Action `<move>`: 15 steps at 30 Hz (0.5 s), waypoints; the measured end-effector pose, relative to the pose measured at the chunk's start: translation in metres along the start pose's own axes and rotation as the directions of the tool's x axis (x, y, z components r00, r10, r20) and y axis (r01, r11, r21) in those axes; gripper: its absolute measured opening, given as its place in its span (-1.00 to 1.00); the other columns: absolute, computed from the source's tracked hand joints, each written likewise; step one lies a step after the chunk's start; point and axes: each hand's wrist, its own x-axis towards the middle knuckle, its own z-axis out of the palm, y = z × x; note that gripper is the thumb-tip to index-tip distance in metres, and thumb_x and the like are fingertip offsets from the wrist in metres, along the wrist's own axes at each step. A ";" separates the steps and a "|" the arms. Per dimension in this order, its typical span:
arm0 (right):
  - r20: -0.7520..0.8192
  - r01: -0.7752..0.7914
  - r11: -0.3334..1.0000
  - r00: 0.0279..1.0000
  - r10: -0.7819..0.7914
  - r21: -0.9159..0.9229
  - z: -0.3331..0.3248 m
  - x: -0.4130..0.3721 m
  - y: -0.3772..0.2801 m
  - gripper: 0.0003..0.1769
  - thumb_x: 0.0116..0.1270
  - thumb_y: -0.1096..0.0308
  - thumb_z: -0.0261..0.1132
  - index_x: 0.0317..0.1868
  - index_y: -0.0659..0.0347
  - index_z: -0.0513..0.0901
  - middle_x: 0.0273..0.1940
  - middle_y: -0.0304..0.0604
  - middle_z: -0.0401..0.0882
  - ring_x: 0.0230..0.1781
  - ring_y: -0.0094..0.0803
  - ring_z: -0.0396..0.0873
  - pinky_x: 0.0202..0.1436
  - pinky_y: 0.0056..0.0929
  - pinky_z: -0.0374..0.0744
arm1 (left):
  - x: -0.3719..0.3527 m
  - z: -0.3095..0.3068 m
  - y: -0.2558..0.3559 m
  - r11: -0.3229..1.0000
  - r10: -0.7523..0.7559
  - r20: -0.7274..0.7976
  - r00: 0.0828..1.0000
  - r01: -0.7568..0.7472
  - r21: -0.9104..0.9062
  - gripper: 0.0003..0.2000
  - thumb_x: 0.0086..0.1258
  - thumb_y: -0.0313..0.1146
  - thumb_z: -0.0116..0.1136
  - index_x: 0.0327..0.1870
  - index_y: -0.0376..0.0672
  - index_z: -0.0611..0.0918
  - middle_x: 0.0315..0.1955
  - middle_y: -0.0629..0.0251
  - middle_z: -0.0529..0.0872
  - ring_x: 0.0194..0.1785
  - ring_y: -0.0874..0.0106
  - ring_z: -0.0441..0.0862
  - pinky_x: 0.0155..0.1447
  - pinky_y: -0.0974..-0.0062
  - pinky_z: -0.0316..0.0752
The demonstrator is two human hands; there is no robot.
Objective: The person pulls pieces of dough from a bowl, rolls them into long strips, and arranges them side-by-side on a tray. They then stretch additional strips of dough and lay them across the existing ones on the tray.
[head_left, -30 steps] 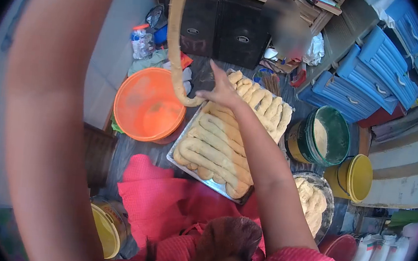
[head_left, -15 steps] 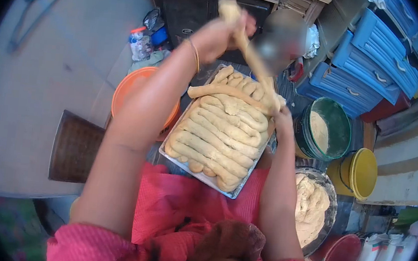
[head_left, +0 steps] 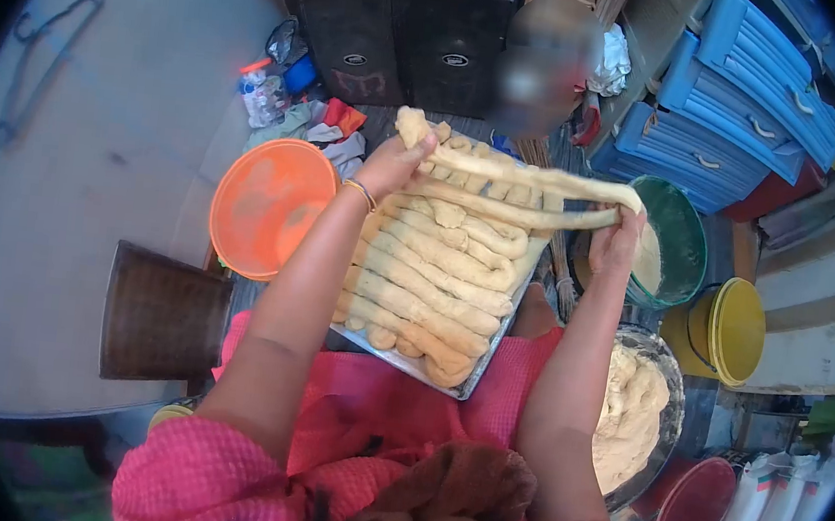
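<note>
A long dough rope (head_left: 536, 180) is stretched across the far part of the tray, doubled back at its right end. My left hand (head_left: 393, 170) is closed round its left end, and a lump of dough sticks out above the fingers. At the fold on the right, my right hand (head_left: 617, 242) is closed on the same rope, beyond the tray's right side. Below it, rows of folded dough strands (head_left: 426, 271) lie close together on the metal tray (head_left: 465, 391), which rests at my lap. Some strands at the far end are partly hidden by the rope.
An orange basin (head_left: 267, 208) stands to the left. On the right are a green bucket (head_left: 685, 248), a yellow lidded bucket (head_left: 737, 332) and a bowl of dough (head_left: 629, 412). Black cabinets (head_left: 408, 44) stand ahead; blue drawers (head_left: 723, 119) lean at the upper right.
My left hand has come down and toward me from high above the tray. My right hand has moved right and slightly outward. The dough rope now spans sideways between them.
</note>
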 end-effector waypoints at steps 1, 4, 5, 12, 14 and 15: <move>-0.042 -0.038 0.986 0.999 0.031 -0.163 -0.016 0.006 0.006 -0.69 0.18 0.49 -0.01 -0.03 0.21 0.30 -0.24 -0.12 0.41 -0.26 -0.32 0.46 -0.14 -0.31 0.49 | -0.001 0.002 -0.002 0.985 -0.110 0.014 0.994 0.107 0.139 -0.49 0.34 0.09 -0.08 0.06 -0.18 0.46 -0.27 0.34 0.56 -0.14 0.51 0.47 -0.15 0.60 0.34; -0.126 -0.064 0.918 0.992 0.015 -0.391 -0.026 0.010 0.014 -0.79 0.23 0.50 0.01 -0.10 0.17 0.32 -0.46 -0.26 0.33 -0.53 -0.50 0.34 -0.38 -0.52 0.42 | 0.018 0.004 -0.057 0.928 0.204 0.086 0.975 -0.220 0.299 -0.39 0.31 0.15 -0.12 0.23 -0.12 0.33 -0.06 0.06 0.50 0.06 0.28 0.42 0.04 0.45 0.26; -0.117 -0.030 0.933 0.993 -0.013 -0.359 -0.027 0.011 0.015 -0.78 0.23 0.49 0.02 -0.10 0.18 0.32 -0.43 -0.25 0.35 -0.50 -0.49 0.36 -0.36 -0.52 0.42 | 0.012 0.009 -0.061 0.781 0.247 -0.006 0.969 -0.195 0.594 -0.40 0.30 0.14 -0.12 0.25 -0.07 0.32 0.01 0.01 0.45 0.12 0.23 0.37 0.12 0.37 0.18; -0.045 -0.008 0.949 0.999 -0.006 -0.314 -0.020 0.008 0.034 -0.69 0.22 0.47 0.06 -0.01 0.27 0.30 -0.23 -0.17 0.40 -0.23 -0.46 0.42 -0.15 -0.45 0.42 | 0.049 -0.003 -0.065 0.395 0.325 0.068 0.943 -0.201 0.896 -0.43 0.29 0.15 -0.17 0.14 -0.10 0.39 -0.14 0.01 0.58 -0.04 0.13 0.50 0.05 0.19 0.31; -0.051 -0.067 0.952 0.997 0.054 -0.298 -0.014 0.004 0.038 -0.67 0.23 0.46 0.07 0.01 0.26 0.29 -0.24 -0.18 0.40 -0.24 -0.46 0.43 -0.16 -0.47 0.42 | 0.066 -0.011 -0.052 0.412 0.206 0.068 0.976 -0.149 0.899 -0.43 0.29 0.16 -0.19 0.07 -0.16 0.45 -0.23 0.00 0.62 -0.14 0.09 0.57 -0.06 0.17 0.41; -0.049 -0.082 0.939 0.996 0.070 -0.335 -0.014 0.006 0.040 -0.67 0.23 0.46 0.07 0.01 0.25 0.28 -0.24 -0.17 0.40 -0.25 -0.46 0.44 -0.16 -0.48 0.44 | 0.076 -0.019 -0.052 0.370 0.191 0.031 0.981 -0.101 0.924 -0.45 0.29 0.17 -0.20 -0.03 -0.17 0.49 -0.30 -0.02 0.63 -0.22 0.06 0.58 -0.13 0.16 0.44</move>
